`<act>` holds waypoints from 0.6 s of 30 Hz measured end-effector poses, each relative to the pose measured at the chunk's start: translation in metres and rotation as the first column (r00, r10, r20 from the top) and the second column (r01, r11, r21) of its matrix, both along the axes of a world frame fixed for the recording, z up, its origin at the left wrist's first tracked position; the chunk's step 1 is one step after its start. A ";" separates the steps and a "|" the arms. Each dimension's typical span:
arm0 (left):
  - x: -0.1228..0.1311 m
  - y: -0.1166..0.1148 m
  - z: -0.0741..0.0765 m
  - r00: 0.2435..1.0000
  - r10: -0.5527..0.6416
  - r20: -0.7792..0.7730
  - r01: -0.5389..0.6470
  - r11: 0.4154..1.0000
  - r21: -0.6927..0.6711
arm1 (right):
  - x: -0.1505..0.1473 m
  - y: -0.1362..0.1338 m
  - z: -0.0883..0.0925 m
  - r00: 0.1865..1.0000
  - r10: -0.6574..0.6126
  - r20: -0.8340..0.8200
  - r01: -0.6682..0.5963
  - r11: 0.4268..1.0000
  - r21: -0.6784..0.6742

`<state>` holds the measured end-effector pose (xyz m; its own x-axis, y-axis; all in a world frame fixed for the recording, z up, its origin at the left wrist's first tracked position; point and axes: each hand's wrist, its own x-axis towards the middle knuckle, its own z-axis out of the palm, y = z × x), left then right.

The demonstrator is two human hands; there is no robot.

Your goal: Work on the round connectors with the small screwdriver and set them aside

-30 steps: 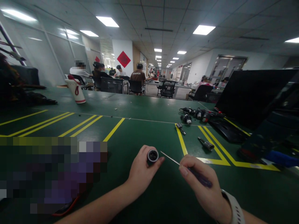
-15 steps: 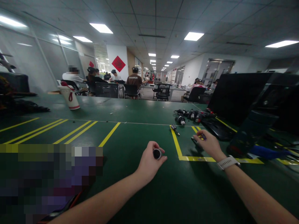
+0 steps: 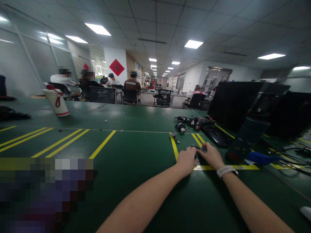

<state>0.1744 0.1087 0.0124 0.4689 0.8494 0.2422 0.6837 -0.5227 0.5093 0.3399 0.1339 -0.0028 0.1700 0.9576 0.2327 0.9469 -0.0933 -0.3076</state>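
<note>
My left hand [image 3: 186, 161] is closed over the green table [image 3: 145, 200], its fingers wrapped round a short hollow cylinder that the hand now mostly hides. Right beside it, my right hand [image 3: 212, 156], with a pale watch band at the wrist, pinches a small dark part [image 3: 203, 149]. The fingertips of both hands meet or nearly meet; which, I cannot tell. Just beyond them lies a small metal piece with a thin shank [image 3: 174, 138]. Farther back sits a dark round metal part [image 3: 181, 127], beside a group of similar parts [image 3: 192, 121].
A flat black device [image 3: 217, 135] and a dark bottle [image 3: 249, 139] stand to the right, before a black monitor [image 3: 233, 103]. Cables [image 3: 291, 158] lie at far right. A white cup [image 3: 57, 103] is back left. Yellow tape marks the table. Several people sit beyond.
My left hand has moved right and forward with the cylinder, up to my right hand. The right hand still pinches its small part. The view has shifted slightly to the right.
</note>
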 end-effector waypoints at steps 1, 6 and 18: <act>0.004 0.002 -0.002 0.999 -0.014 -0.036 0.015 1.000 0.021 | 0.003 0.001 0.000 1.000 -0.023 -0.005 0.023 1.000 -0.005; 0.014 0.004 -0.005 0.989 -0.053 -0.139 0.070 0.990 0.120 | 0.010 0.003 -0.001 0.995 -0.095 -0.040 0.094 0.995 -0.020; 0.007 0.001 -0.012 0.984 -0.149 -0.100 0.166 0.967 0.191 | 0.009 0.003 -0.002 0.988 -0.104 -0.111 0.105 0.994 0.008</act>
<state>0.1819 0.1093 0.0007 0.6191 0.7023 0.3515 0.6206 -0.7118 0.3290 0.3487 0.1365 -0.0051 0.2942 0.9301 0.2197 0.8923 -0.1850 -0.4117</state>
